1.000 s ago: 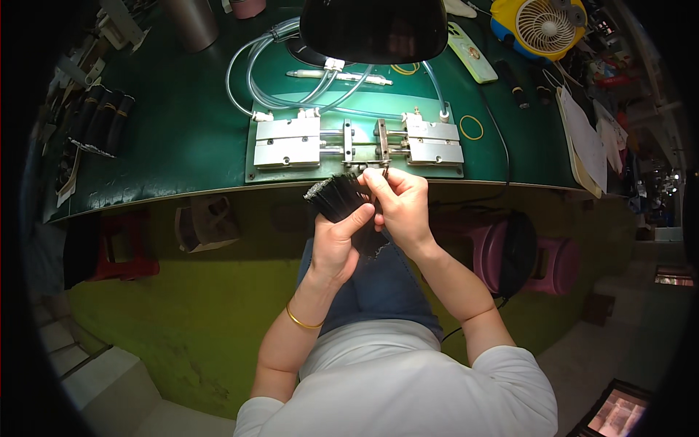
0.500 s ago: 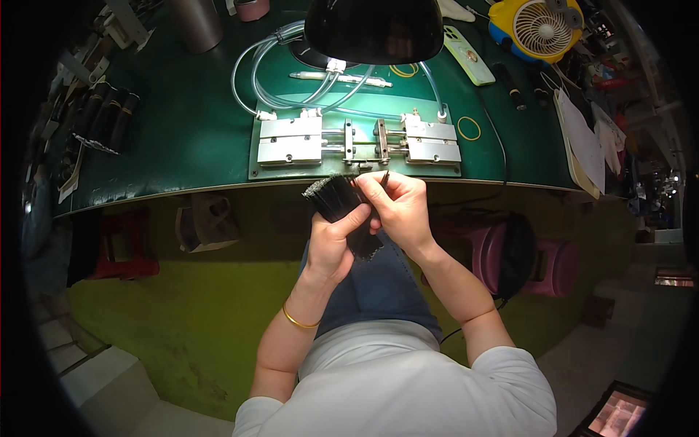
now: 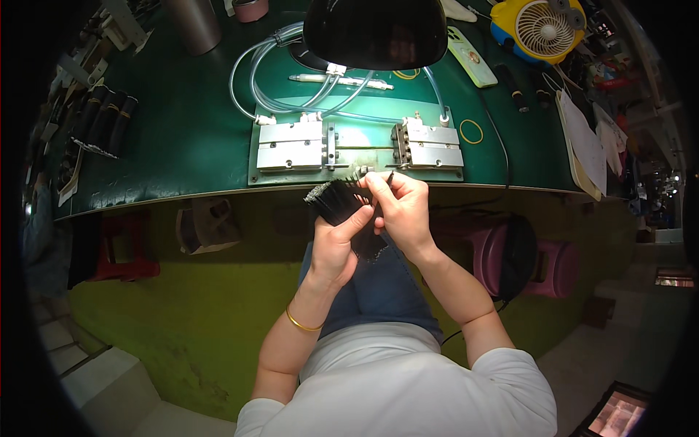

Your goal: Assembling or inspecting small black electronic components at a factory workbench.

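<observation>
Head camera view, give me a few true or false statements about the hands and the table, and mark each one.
1. The left hand holds a black bundle, with the right hand close beside it. True.
2. A phone lies left of the yellow fan. True.
3. The right hand rests on the phone. False: it is at the bundle.
4. A gold bangle circles the left forearm. True.
5. The fan is on the floor. False: it is on the green table.

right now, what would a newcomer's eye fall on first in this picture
Probably the bundle of thin black pieces in the left hand, near the front edge of the green table. The black lamp head looms at top center, beyond two silver blocks; the yellow fan stands out at upper right.
</observation>
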Available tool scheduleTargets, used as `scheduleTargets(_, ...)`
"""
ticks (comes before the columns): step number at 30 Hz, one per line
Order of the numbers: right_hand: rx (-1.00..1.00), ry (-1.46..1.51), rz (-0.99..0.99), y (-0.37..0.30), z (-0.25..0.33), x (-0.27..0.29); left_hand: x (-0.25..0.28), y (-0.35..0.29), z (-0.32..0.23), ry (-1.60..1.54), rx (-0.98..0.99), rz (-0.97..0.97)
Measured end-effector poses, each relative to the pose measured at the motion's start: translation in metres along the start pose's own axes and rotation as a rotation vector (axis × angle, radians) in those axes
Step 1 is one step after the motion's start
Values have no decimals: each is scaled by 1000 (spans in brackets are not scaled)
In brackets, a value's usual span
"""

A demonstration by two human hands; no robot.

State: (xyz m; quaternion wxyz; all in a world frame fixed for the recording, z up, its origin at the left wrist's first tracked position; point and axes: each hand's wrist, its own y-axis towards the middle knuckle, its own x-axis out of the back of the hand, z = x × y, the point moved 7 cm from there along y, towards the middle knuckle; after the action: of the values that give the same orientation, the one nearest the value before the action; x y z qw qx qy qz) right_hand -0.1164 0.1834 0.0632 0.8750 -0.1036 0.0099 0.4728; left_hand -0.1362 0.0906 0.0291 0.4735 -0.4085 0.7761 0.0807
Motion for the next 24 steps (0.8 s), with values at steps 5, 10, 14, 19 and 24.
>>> scheduleTargets(5,0,0,-9,2,-3,2,-3,2,0,19,9,18)
scheduleTargets(10,-42,-4,-28,0,-3,3,-2,0,-2,47,15,-25)
scheduleTargets(14,57,-26,80,-1,1,-4,-2,0,-2,42,1,25)
scheduleTargets(19,62,-2,39,-5,5,-5,2,-2,1,29,13,12)
scheduleTargets(24,3,-20,5,-2,0,-2,2,-2,2,31,4,-13)
